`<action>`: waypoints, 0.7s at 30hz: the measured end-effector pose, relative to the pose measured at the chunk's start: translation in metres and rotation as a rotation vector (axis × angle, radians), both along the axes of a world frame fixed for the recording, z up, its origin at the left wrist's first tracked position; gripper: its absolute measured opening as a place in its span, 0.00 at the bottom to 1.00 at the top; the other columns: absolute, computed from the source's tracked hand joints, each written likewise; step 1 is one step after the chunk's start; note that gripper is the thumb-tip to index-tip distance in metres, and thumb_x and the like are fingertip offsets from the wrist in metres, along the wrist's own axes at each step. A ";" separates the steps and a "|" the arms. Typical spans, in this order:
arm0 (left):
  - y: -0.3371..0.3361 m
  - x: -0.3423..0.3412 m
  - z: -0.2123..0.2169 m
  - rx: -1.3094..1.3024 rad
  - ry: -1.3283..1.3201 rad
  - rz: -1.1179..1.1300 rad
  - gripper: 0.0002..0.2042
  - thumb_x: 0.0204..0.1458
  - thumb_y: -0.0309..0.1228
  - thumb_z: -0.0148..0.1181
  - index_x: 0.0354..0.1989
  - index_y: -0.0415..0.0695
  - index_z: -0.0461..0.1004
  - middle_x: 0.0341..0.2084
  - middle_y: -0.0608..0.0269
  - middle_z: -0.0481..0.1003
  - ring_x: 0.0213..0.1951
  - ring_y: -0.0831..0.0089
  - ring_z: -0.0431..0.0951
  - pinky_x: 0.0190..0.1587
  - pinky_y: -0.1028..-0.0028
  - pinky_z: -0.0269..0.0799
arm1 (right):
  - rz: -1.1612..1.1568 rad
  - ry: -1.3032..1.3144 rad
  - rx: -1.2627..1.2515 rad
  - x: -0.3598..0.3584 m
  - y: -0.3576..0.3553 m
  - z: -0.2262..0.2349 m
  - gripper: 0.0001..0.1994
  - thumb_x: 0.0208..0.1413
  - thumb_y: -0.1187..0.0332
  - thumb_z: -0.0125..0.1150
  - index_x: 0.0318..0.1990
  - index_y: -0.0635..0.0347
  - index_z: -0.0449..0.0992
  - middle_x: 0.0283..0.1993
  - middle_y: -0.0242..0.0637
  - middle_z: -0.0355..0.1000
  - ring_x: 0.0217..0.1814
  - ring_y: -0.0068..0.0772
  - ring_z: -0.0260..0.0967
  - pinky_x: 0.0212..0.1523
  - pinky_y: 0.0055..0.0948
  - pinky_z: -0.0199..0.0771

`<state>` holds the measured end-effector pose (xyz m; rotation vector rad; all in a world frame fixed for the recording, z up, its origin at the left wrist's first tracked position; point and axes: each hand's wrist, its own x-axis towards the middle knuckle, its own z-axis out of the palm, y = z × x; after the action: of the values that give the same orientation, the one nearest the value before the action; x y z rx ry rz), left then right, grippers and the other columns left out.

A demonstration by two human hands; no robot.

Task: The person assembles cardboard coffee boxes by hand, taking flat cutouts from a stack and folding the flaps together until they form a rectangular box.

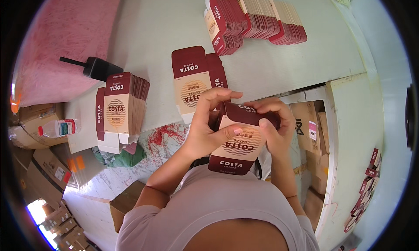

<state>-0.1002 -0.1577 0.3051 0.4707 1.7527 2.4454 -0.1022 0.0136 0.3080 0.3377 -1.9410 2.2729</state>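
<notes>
While both hands, left (205,126) and right (275,124), clench the half-folded carton (238,139), it looks light, thin and easily creased. Its folded edges seem the safest grip; flat blanks (192,78) lie on the counter (161,28).

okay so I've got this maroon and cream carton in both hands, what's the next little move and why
Probably press the maroon top flap down with your thumbs. The carton is already opened into a box, and the left hand and right hand both grip its upper end, where the flap looks not fully closed.

The carton (238,139) I hold is smooth printed cardboard, maroon and cream, faintly glossy. The surface (157,24) looks matt, painted pale. The blanket (65,41) is fuzzy pink cloth; the bottle (59,128) clear plastic.
</notes>
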 end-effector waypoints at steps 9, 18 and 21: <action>0.004 0.000 0.002 -0.008 -0.028 -0.107 0.32 0.40 0.15 0.61 0.55 0.43 0.55 0.54 0.56 0.59 0.52 0.71 0.65 0.50 0.73 0.65 | 0.006 -0.219 0.044 0.001 0.014 0.001 0.07 0.45 0.78 0.60 0.32 0.67 0.71 0.35 0.37 0.71 0.34 0.20 0.68 0.36 0.18 0.66; 0.000 0.000 -0.001 -0.025 -0.070 -0.145 0.26 0.42 0.16 0.60 0.53 0.38 0.61 0.54 0.53 0.61 0.55 0.68 0.62 0.55 0.71 0.59 | 0.073 -0.165 0.040 0.006 0.016 0.001 0.04 0.47 0.81 0.57 0.31 0.67 0.71 0.36 0.39 0.71 0.35 0.20 0.68 0.35 0.18 0.68; 0.001 0.001 -0.004 -0.020 -0.062 -0.158 0.25 0.42 0.17 0.60 0.52 0.38 0.62 0.54 0.51 0.61 0.56 0.66 0.61 0.57 0.70 0.57 | 0.066 -0.166 -0.020 0.010 0.013 -0.001 0.03 0.47 0.81 0.56 0.31 0.67 0.71 0.37 0.39 0.71 0.36 0.20 0.68 0.34 0.17 0.68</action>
<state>-0.0995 -0.1570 0.3010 0.5046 1.6469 2.3071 -0.0925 0.0268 0.3068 0.2205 -2.0103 2.4316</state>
